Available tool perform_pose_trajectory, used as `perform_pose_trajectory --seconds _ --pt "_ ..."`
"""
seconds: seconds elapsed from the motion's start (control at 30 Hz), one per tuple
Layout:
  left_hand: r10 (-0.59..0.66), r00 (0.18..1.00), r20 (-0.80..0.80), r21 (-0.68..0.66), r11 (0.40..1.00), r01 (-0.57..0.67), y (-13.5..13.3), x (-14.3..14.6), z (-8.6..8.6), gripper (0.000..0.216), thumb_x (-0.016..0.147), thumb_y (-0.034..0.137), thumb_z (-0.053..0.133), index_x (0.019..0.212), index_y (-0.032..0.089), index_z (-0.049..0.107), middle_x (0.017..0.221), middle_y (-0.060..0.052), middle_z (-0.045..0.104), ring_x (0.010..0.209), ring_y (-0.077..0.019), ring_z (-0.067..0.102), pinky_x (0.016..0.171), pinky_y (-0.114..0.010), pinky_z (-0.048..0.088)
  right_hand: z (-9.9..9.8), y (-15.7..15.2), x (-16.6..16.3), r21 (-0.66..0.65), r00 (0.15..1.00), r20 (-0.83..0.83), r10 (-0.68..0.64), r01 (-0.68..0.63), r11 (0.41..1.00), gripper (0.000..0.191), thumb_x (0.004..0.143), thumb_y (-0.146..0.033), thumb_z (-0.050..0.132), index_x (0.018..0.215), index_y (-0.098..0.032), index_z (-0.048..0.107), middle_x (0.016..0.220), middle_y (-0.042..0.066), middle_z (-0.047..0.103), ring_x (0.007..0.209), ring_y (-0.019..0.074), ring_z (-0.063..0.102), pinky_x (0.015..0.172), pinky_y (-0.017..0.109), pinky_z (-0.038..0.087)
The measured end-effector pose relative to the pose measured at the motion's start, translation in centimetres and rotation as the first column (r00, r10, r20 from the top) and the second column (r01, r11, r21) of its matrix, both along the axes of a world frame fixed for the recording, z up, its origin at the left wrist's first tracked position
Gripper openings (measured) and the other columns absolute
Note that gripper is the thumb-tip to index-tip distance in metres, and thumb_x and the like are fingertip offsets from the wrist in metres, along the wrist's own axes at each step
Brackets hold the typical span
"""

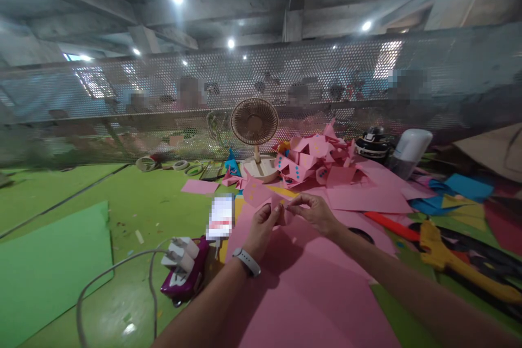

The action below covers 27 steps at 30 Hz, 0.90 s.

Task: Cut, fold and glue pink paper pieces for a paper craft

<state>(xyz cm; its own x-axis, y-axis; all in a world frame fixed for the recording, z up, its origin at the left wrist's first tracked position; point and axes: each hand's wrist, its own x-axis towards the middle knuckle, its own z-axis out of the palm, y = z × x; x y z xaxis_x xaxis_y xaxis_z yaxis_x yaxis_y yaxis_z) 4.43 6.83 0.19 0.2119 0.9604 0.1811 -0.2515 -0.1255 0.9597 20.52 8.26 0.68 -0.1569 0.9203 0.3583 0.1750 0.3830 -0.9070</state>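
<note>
My left hand, with a grey watch on its wrist, pinches a small pink paper piece that carries small dots. My right hand pinches the same piece from the right side, fingers pressed together. Both hands hover above a large pink paper sheet lying on the green table. Behind them lies a heap of folded pink paper pieces with blue and yellow dots.
A small beige fan stands behind the hands. A power strip with plugs and a white cable lies at the left. A green sheet, tape rolls, a yellow glue gun and coloured paper scraps lie around. A perforated metal screen closes the back.
</note>
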Motion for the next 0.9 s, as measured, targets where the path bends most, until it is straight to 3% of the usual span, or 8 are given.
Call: perform_pose_trajectory --seconds 0.23,0.37,0.5,0.67,0.8,0.9 --pt "0.079 0.997 0.006 -0.074 0.994 -0.078 -0.1 -0.5 0.0 0.03 0.074 0.046 0.061 0.068 0.017 0.053 0.067 0.002 0.049 0.063 -0.0115 0.048 0.065 -0.027 0.045 0.3 1.2 1.2 -0.023 0.968 -0.209 -0.136 0.134 0.991 0.035 0.067 -0.051 0.067 0.075 -0.017 0.064 0.081 0.007 0.069 0.08 0.0203 0.062 0.076 0.035 0.048" --pt "0.057 0.997 0.058 -0.109 0.993 -0.05 0.0 -0.7 -0.1 0.023 0.073 0.04 0.063 0.074 0.018 0.056 0.074 0.0 0.053 0.068 -0.0134 0.051 0.069 -0.03 0.047 0.3 1.9 2.3 -0.125 0.934 -0.251 -0.255 0.23 0.965 0.05 0.079 -0.062 0.044 0.067 -0.018 0.063 0.076 0.011 0.068 0.078 0.0217 0.063 0.072 0.035 0.049" --pt "0.029 0.998 0.058 -0.117 0.993 -0.022 -0.1 -0.7 -0.1 0.022 0.071 0.038 0.064 0.08 0.018 0.059 0.079 -0.003 0.058 0.07 -0.0151 0.055 0.069 -0.03 0.048 -0.4 2.1 2.0 -0.114 0.977 -0.1 -0.19 0.178 0.977 0.045 0.079 -0.06 0.046 0.082 -0.019 0.065 0.08 0.007 0.066 0.078 0.0201 0.061 0.067 0.032 0.05" --pt "-0.021 0.997 0.08 -0.1 0.995 0.029 -0.1 -0.6 -0.5 0.025 0.073 0.038 0.064 0.087 0.018 0.058 0.084 -0.005 0.062 0.077 -0.0178 0.059 0.07 -0.031 0.048 -1.1 1.4 0.8 -0.052 0.997 0.031 -0.073 0.074 0.996 0.041 0.073 -0.053 0.058 0.096 -0.019 0.063 0.066 0.0 0.058 0.056 0.0129 0.052 0.051 0.025 0.043" --pt "-0.015 0.997 0.081 -0.112 0.993 0.024 -0.1 -0.5 -0.9 0.024 0.072 0.038 0.066 0.086 0.018 0.059 0.083 -0.005 0.062 0.077 -0.0184 0.06 0.068 -0.03 0.048 -1.0 1.0 0.4 -0.077 1.0 0.001 0.005 -0.005 0.997 0.037 0.074 -0.052 0.058 0.087 -0.018 0.061 0.058 -0.003 0.053 0.051 0.0117 0.049 0.049 0.025 0.041" --pt "-0.02 0.992 0.123 -0.112 0.993 0.034 -0.2 -0.7 -0.6 0.033 0.072 0.038 0.067 0.098 0.019 0.058 0.095 -0.007 0.063 0.084 -0.0196 0.061 0.075 -0.032 0.047 -0.6 1.1 0.8 -0.07 0.999 -0.043 -0.003 0.0 0.998 0.033 0.074 -0.05 0.058 0.08 -0.018 0.059 0.058 -0.003 0.052 0.051 0.011 0.048 0.049 0.024 0.04"
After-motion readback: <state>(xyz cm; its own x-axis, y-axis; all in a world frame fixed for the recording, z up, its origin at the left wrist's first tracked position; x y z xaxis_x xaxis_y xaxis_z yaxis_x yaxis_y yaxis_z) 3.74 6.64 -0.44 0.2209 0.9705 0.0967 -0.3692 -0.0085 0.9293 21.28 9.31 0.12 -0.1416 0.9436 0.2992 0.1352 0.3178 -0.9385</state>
